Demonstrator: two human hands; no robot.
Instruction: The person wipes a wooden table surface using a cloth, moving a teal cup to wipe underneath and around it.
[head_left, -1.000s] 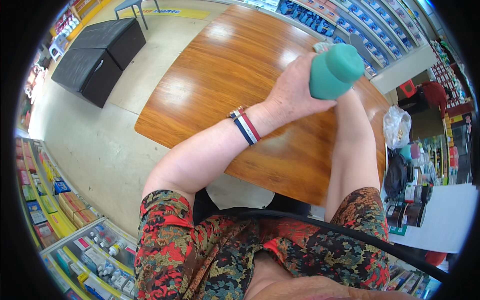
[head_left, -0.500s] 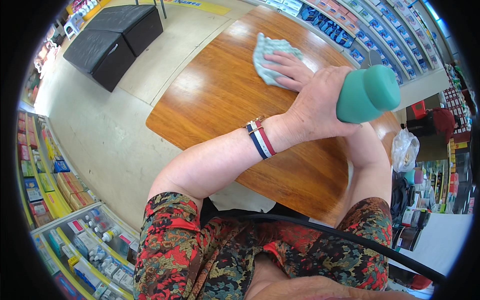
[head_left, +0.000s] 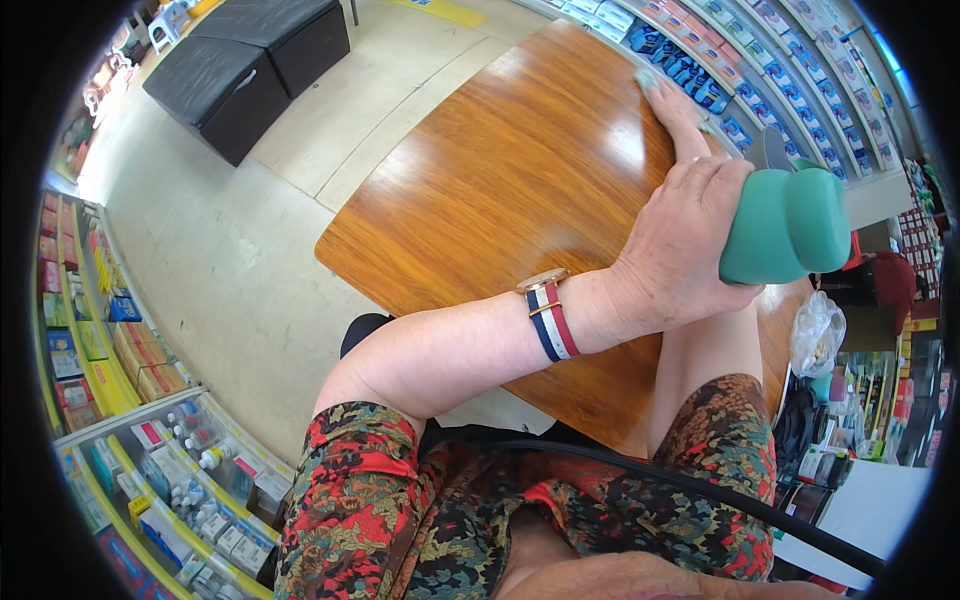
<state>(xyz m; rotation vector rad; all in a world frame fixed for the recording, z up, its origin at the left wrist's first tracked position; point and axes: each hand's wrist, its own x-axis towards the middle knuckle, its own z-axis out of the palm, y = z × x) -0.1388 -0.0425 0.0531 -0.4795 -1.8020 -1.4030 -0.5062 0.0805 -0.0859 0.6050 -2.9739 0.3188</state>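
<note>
My left hand, with a striped watch strap on its wrist, is closed around a teal green bottle held tilted above the table's right side. Beyond it, my right hand reaches over the far right edge area of the wooden table. Its fingers lie together and press on a pale green cloth; only small bits of the cloth show, the rest hidden under the hand. My right forearm passes below the left hand and is partly covered by it.
Shelves of blue and pink packages stand close beyond the table's far right edge. A clear plastic bag lies at the right. Black padded stools are at the far left, and a glass display case stands near left.
My right hand has swept the cloth rightward across the table toward the shelves. My left hand and the bottle have shifted a little right and nearer to me.
</note>
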